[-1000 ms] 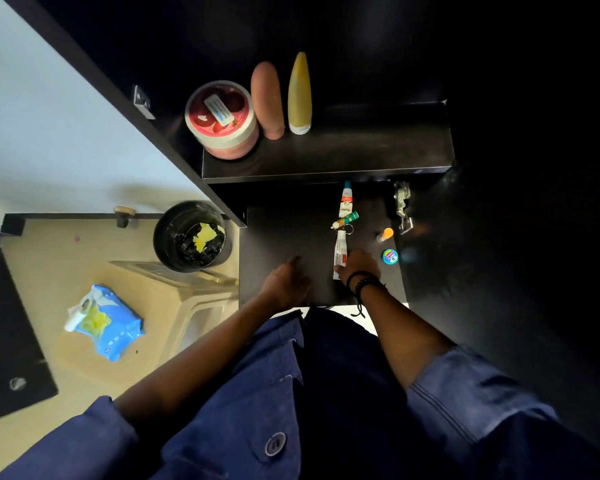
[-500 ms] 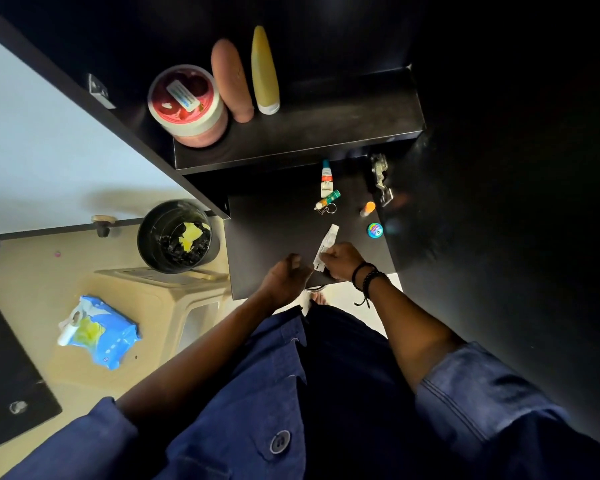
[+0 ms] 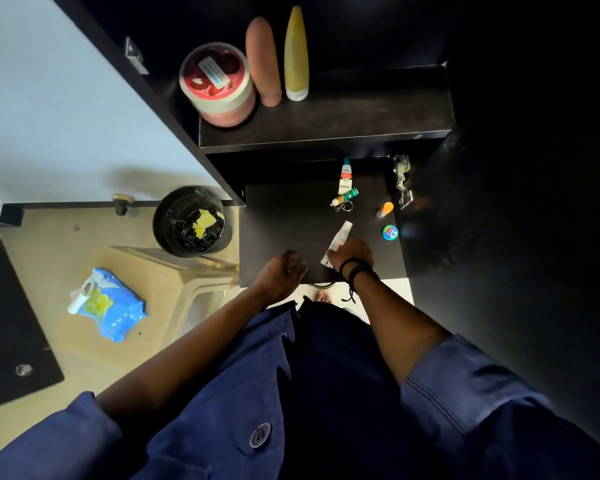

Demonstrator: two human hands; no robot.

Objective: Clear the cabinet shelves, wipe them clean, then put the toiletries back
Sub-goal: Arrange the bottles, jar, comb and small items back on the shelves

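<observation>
My right hand (image 3: 352, 252) pinches the lower end of a white tube (image 3: 340, 235) at the front of the lower black shelf (image 3: 284, 220). My left hand (image 3: 284, 268) hovers beside it at the shelf's front edge, fingers curled and holding nothing. Further back on that shelf lie a red-and-white tube (image 3: 345, 175), a small green-capped bottle with a key ring (image 3: 345, 198), an orange-capped stick (image 3: 385, 209) and a round blue tin (image 3: 390, 232). The upper shelf (image 3: 343, 123) carries a pink jar (image 3: 219, 84), a tan bottle (image 3: 264, 60) and a yellow bottle (image 3: 296, 53).
A black bin (image 3: 191, 221) with yellow scraps stands on the floor to the left of the cabinet, beside a beige plastic stool (image 3: 174, 289). A blue pack of wipes (image 3: 106, 308) lies on the stool. A metal hinge (image 3: 402, 180) sits on the cabinet's right wall.
My right hand has lifted and tilted the white tube from where it lay straight on the lower shelf. My left hand stayed near the shelf's front edge.
</observation>
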